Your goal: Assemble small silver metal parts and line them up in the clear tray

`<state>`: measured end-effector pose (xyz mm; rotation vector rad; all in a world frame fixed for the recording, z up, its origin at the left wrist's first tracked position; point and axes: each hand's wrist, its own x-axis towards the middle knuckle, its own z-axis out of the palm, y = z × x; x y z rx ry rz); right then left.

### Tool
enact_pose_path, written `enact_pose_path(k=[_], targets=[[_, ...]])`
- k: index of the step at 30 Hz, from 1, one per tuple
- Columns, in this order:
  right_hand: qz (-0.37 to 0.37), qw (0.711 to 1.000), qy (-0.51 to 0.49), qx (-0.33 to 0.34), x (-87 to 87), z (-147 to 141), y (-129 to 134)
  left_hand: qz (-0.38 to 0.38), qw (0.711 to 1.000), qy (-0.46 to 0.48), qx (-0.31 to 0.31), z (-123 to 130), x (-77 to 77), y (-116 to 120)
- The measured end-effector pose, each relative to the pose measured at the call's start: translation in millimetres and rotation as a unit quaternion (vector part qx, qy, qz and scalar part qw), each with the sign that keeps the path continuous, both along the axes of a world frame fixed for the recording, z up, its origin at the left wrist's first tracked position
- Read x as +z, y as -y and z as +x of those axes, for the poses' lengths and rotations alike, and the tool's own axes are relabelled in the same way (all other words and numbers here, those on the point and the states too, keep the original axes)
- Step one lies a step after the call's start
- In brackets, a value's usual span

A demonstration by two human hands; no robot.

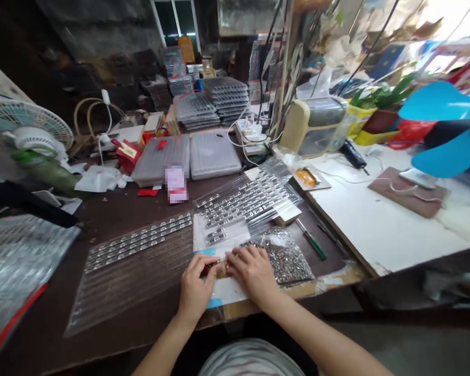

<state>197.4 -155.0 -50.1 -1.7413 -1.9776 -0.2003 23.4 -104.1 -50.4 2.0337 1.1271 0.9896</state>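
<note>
At 6 o'clock on the dark workbench (102,222), the left hand (195,287) and right hand (250,274) pinch a small metal part (218,267) narrowly. Slack fingers could drop it; a knock could spill the bag of metal pieces (285,263) at 5 o'clock.

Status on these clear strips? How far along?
Done: the strips nearest the lamp hold rows of metal parts, as do the top rows of the left sheet.
In hand: the left hand and right hand meet over a small part on the paper.
Left: the sheet's lower rows look bare, and a bag holds loose metal parts.
</note>
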Motion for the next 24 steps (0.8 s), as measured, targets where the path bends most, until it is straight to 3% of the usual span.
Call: enact_pose_path(k=[3,9,15,24], targets=[[-0.009,0.997,0.051,-0.056,3.2,15.9,6.8,-0.03,1.0,0.005,0.008,-2.2,5.8,-4.3],[0.022,0.998,0.035,-0.045,-3.8,29.6,9.0,-0.036,0.999,-0.001,-0.022,14.1,14.4,-9.6],[0.037,0.998,-0.001,-0.052,-8.1,26.1,7.4,0.009,0.995,-0.063,-0.077,27.2,5.6,-0.5],[0.029,0.999,0.015,-0.036,-7.5,25.5,5.8,0.032,0.993,-0.077,-0.089,25.5,-3.3,-0.4]])
